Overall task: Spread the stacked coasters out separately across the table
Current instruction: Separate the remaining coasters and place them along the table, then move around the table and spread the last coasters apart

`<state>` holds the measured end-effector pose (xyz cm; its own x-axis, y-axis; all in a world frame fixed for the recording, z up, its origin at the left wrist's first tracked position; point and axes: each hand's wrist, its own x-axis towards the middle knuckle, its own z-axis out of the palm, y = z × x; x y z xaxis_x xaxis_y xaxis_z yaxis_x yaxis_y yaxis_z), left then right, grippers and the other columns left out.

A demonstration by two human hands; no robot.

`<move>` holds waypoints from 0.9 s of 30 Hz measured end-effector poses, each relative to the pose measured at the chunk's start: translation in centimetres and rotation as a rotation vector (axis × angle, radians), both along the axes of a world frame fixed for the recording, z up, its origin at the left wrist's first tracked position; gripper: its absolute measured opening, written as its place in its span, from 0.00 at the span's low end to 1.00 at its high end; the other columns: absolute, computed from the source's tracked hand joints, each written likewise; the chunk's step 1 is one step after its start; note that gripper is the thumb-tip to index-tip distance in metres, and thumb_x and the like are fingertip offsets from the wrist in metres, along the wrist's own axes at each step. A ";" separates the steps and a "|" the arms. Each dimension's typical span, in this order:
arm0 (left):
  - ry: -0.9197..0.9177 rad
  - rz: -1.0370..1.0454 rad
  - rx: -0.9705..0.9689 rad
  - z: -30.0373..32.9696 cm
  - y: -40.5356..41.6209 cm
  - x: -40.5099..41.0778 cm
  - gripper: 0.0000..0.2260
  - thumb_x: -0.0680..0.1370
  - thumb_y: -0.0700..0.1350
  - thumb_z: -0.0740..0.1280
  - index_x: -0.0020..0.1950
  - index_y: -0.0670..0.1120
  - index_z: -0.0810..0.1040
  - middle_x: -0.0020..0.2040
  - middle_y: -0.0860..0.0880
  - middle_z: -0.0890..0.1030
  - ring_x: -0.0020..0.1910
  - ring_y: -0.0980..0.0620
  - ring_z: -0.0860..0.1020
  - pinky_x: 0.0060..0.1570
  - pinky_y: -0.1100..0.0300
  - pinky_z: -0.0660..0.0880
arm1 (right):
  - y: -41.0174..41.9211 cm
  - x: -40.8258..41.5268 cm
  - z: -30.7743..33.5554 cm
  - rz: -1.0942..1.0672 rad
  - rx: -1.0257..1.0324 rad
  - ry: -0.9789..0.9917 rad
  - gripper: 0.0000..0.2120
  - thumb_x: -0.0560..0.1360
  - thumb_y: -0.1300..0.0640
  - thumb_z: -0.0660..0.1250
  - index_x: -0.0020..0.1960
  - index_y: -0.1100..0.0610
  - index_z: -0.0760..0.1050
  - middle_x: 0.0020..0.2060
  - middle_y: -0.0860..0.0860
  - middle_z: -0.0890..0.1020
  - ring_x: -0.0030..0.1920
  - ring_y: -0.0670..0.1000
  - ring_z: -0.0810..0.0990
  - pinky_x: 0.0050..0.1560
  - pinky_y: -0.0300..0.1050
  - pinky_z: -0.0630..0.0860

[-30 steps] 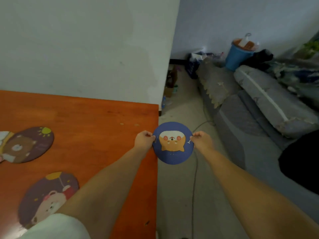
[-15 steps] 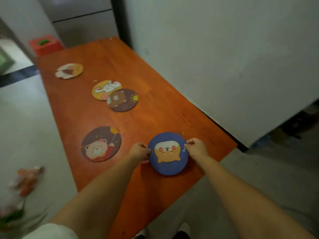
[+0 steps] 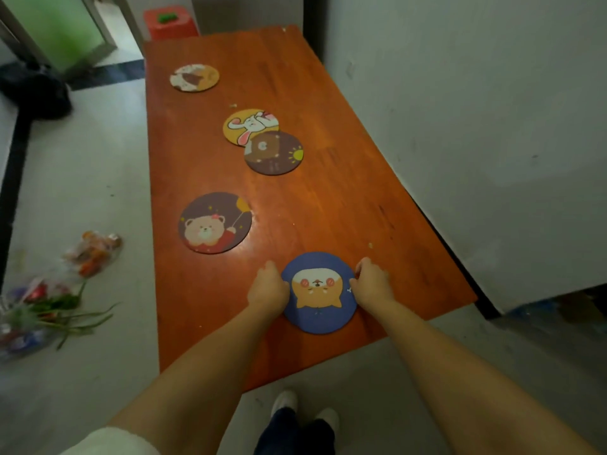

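Coasters lie spread along a long orange table (image 3: 328, 198), and the one in hand is a round blue coaster with a cartoon dog face (image 3: 318, 292), set near the table's near end, a little toward the right-hand edge. It appears to lie flat on the wood, though whether it fully rests there or is held just above cannot be told from this angle. The left hand (image 3: 268, 290) curls against its left rim and the right hand (image 3: 371, 285) against its right rim, each pinching the edge between fingers and thumb.

Farther up the table sits a dark coaster with a bear in red (image 3: 215, 222), well apart from the blue one. Beyond that, a brown bear coaster (image 3: 274, 154) overlaps the lower edge of a yellow rabbit coaster (image 3: 249, 124); the two are touching, not separate. A pale coaster (image 3: 194, 77) lies alone near the far end.

Risks from here, as a judgement: the overlapping pair leaves the spreading unfinished, and could be overlooked. The blue coaster sits near the table's near end, so a forearm dragging back as the hands let go could nudge it off. Sliding the brown coaster free may drag the rabbit one along with it.
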<state>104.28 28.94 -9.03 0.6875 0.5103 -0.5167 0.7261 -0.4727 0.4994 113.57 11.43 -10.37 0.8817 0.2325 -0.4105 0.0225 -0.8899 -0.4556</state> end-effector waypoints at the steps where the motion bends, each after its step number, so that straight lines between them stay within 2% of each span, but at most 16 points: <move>1: 0.012 -0.015 -0.010 0.2 0.0 0.3 0.14 0.79 0.39 0.62 0.62 0.35 0.69 0.59 0.31 0.73 0.56 0.30 0.74 0.51 0.38 0.74 | -0.1 0.2 0.2 0.002 0.000 0.001 0.09 0.77 0.59 0.64 0.55 0.61 0.69 0.54 0.59 0.77 0.53 0.59 0.75 0.45 0.49 0.69; 3: 0.018 -0.043 -0.019 0.5 0.4 1.2 0.18 0.79 0.39 0.63 0.66 0.34 0.66 0.63 0.30 0.72 0.58 0.31 0.74 0.52 0.38 0.74 | -0.4 0.9 1.0 -0.040 0.031 0.018 0.13 0.77 0.58 0.65 0.58 0.61 0.69 0.57 0.60 0.76 0.56 0.60 0.76 0.47 0.50 0.71; 5: -0.005 -0.051 -0.047 1.1 0.9 2.7 0.20 0.78 0.39 0.64 0.67 0.34 0.65 0.60 0.33 0.74 0.55 0.34 0.76 0.49 0.41 0.75 | -0.9 2.0 2.1 -0.117 0.070 0.007 0.13 0.76 0.57 0.66 0.58 0.60 0.70 0.58 0.60 0.77 0.56 0.59 0.77 0.49 0.48 0.72; 6: -0.039 -0.068 -0.062 1.7 1.0 3.7 0.17 0.78 0.40 0.64 0.65 0.35 0.67 0.52 0.36 0.76 0.47 0.39 0.77 0.43 0.43 0.75 | -1.3 2.6 2.7 -0.153 0.084 -0.011 0.12 0.76 0.57 0.66 0.57 0.59 0.71 0.57 0.59 0.77 0.55 0.59 0.78 0.49 0.48 0.73; 8: -0.117 -0.111 -0.058 2.8 0.6 5.8 0.04 0.79 0.41 0.64 0.50 0.42 0.69 0.37 0.46 0.70 0.32 0.49 0.68 0.34 0.51 0.68 | -2.4 4.1 4.0 -0.199 0.102 -0.044 0.10 0.77 0.55 0.65 0.55 0.58 0.71 0.55 0.58 0.79 0.53 0.58 0.78 0.48 0.50 0.75; 9: -0.147 -0.121 -0.057 3.2 0.2 7.1 0.08 0.79 0.43 0.64 0.43 0.46 0.66 0.34 0.48 0.67 0.30 0.51 0.64 0.33 0.52 0.66 | -3.1 4.9 4.6 -0.216 0.113 -0.060 0.09 0.77 0.55 0.65 0.55 0.57 0.71 0.54 0.58 0.79 0.51 0.57 0.79 0.47 0.50 0.75; 10: -0.169 -0.139 -0.054 3.6 -0.4 8.4 0.13 0.79 0.44 0.64 0.38 0.48 0.63 0.34 0.48 0.66 0.31 0.50 0.64 0.33 0.54 0.64 | -3.9 5.7 5.2 -0.229 0.122 -0.076 0.09 0.77 0.54 0.65 0.54 0.57 0.71 0.54 0.58 0.79 0.50 0.57 0.79 0.46 0.49 0.75; 12: -0.206 -0.170 -0.038 4.4 -2.2 11.1 0.16 0.79 0.48 0.65 0.36 0.49 0.61 0.33 0.48 0.68 0.33 0.48 0.67 0.33 0.54 0.64 | -5.9 7.3 6.1 -0.254 0.127 -0.111 0.09 0.77 0.54 0.65 0.54 0.57 0.72 0.53 0.57 0.80 0.50 0.57 0.79 0.48 0.50 0.76; 17: -0.284 -0.236 -0.046 5.3 -9.0 17.8 0.13 0.79 0.51 0.65 0.45 0.44 0.66 0.35 0.48 0.70 0.36 0.46 0.70 0.36 0.55 0.66 | -13.1 12.3 7.3 -0.301 0.130 -0.147 0.10 0.77 0.56 0.63 0.54 0.61 0.73 0.50 0.58 0.80 0.49 0.58 0.78 0.48 0.50 0.75; 20: -0.319 -0.231 -0.051 5.0 -14.2 22.0 0.12 0.79 0.50 0.65 0.42 0.44 0.66 0.38 0.46 0.72 0.37 0.45 0.70 0.38 0.54 0.66 | -18.2 16.4 7.5 -0.296 0.144 -0.162 0.11 0.77 0.57 0.62 0.55 0.62 0.74 0.47 0.57 0.79 0.44 0.56 0.76 0.43 0.45 0.71; 22: -0.335 -0.183 -0.056 4.8 -17.8 24.6 0.13 0.78 0.49 0.65 0.38 0.46 0.65 0.36 0.47 0.72 0.40 0.44 0.72 0.39 0.55 0.65 | -21.4 19.4 7.7 -0.270 0.155 -0.176 0.10 0.77 0.57 0.63 0.54 0.62 0.74 0.49 0.59 0.80 0.47 0.58 0.78 0.43 0.44 0.70; 25: -0.318 -0.096 -0.054 4.8 -23.6 28.1 0.11 0.78 0.48 0.65 0.42 0.44 0.68 0.47 0.39 0.80 0.50 0.39 0.78 0.45 0.52 0.71 | -26.1 23.5 8.6 -0.207 0.160 -0.158 0.11 0.76 0.57 0.63 0.55 0.62 0.75 0.51 0.59 0.81 0.49 0.58 0.79 0.46 0.46 0.72; 27: -0.299 -0.064 -0.067 4.8 -27.3 30.2 0.10 0.78 0.48 0.65 0.43 0.44 0.68 0.48 0.38 0.79 0.51 0.40 0.78 0.47 0.54 0.72 | -29.1 26.0 9.3 -0.168 0.147 -0.141 0.10 0.76 0.57 0.63 0.54 0.62 0.74 0.50 0.60 0.81 0.50 0.59 0.79 0.50 0.49 0.75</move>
